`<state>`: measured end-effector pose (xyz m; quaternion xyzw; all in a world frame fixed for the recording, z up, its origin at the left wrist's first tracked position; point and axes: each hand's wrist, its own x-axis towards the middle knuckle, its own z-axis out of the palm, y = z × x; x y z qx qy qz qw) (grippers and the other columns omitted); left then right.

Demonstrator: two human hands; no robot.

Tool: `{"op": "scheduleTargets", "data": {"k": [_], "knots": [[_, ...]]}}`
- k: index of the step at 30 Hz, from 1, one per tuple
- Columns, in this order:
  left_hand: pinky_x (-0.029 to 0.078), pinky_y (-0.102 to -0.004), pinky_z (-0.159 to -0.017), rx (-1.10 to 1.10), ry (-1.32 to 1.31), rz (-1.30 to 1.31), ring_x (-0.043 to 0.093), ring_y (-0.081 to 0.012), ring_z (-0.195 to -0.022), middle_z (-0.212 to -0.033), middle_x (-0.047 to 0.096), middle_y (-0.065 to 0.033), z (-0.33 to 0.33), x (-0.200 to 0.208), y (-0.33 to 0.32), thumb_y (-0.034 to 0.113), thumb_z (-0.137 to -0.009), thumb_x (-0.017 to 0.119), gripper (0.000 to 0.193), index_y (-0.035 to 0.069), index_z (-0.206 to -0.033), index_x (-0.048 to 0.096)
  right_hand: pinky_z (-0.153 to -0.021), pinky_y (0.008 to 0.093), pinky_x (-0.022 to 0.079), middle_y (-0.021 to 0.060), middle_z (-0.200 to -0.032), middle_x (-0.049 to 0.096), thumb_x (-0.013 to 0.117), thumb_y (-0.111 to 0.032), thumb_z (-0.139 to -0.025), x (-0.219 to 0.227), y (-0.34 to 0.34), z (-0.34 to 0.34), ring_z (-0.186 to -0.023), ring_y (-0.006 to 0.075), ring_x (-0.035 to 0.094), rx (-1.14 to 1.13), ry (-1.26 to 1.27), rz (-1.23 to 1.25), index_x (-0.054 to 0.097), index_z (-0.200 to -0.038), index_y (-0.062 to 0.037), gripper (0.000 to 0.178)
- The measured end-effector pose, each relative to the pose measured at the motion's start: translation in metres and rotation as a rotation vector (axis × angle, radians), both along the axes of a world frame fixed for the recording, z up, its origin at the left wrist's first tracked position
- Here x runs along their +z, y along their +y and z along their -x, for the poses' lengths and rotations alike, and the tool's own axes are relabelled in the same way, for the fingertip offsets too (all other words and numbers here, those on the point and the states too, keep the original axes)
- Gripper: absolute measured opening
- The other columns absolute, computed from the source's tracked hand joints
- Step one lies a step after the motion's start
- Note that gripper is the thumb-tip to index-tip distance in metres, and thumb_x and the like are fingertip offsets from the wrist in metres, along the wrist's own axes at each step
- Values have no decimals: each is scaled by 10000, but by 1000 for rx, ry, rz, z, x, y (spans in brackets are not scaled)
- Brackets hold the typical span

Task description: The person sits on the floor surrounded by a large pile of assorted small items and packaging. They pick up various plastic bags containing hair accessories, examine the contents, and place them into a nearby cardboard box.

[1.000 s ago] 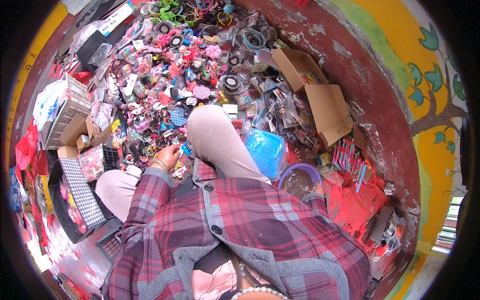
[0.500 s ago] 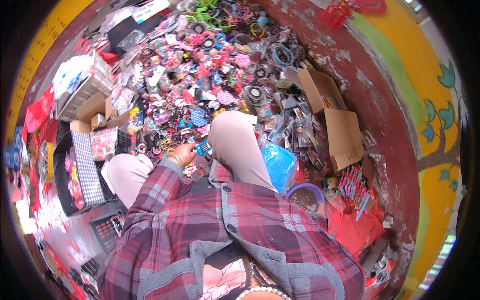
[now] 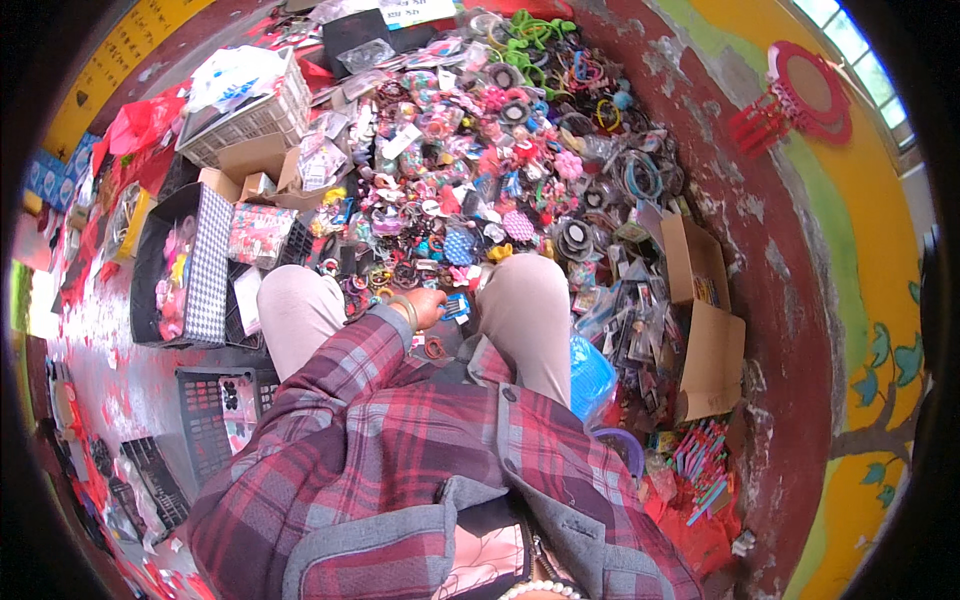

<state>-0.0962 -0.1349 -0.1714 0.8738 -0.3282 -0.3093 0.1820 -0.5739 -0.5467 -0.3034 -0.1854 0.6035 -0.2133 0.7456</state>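
Note:
Between my knees, my left hand [image 3: 427,307] is closed on the edge of a small blue card [image 3: 456,307] with pale and dark marks; what is on it is too small to make out. A bracelet circles that wrist. Just below the card lies a reddish ring-shaped band [image 3: 434,347]. Beyond the hand spreads a heap of hair ties and trinkets [image 3: 430,200], with a blue patterned piece [image 3: 459,245] near my right knee. My right hand is out of sight; only a sliver of a purple basin [image 3: 627,447] shows beside my jacket on that side.
A checked fabric box [image 3: 207,265] and a grey plastic basket [image 3: 200,410] stand at left, a white crate [image 3: 260,125] behind them. An open cardboard box [image 3: 712,350] is at right against the red wall, near a blue plastic-wrapped bundle [image 3: 592,378] and colourful sticks [image 3: 700,460].
The view has swung left, so the scene sits further right in it. My left hand still holds the blue card. My right hand, earlier at the purple basin's rim, no longer shows.

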Motion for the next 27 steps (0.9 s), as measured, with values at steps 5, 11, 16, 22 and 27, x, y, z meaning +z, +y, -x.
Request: {"op": "scheduleTargets", "data": {"k": [5, 11, 16, 22, 27], "knots": [[433, -420, -826, 15, 13, -16, 558, -337, -944, -970, 594, -189, 2, 4, -1, 218, -791, 516, 300, 66, -1046, 559, -553, 346, 503, 79, -808, 615, 605, -219, -784, 7, -3, -52, -665, 221, 591, 104, -10, -2, 580, -905, -66, 197], [435, -417, -805, 30, 24, 8, 562, -333, -930, -952, 598, -180, 2, 9, 0, 224, -788, 528, 296, 70, -1039, 561, -571, 347, 502, 75, -816, 614, 603, -213, -782, 15, -7, -71, -678, 219, 589, 146, 1, 18, 580, -903, -66, 191], [438, -417, -796, 28, 38, 21, 567, -335, -916, -944, 601, -175, 5, 16, -3, 226, -784, 537, 283, 72, -1020, 568, -585, 347, 502, 71, -822, 613, 602, -209, -781, 22, -12, -66, -689, 217, 588, 150, 23, 38, 580, -901, -67, 187], [458, -418, -762, 25, -87, 60, 594, -334, -831, -849, 618, -185, 6, 9, 2, 190, -736, 538, 314, 44, -1011, 586, -602, 348, 501, 67, -830, 612, 601, -204, -780, 23, -16, -67, -701, 215, 587, 166, 23, 46, 579, -898, -68, 182], [457, -424, -753, 43, -45, 54, 593, -337, -827, -844, 616, -185, 9, 22, 1, 192, -732, 539, 302, 58, -997, 595, -616, 348, 501, 64, -837, 611, 599, -199, -779, 28, -22, -60, -712, 213, 586, 174, 38, 56, 579, -896, -68, 177]]}}
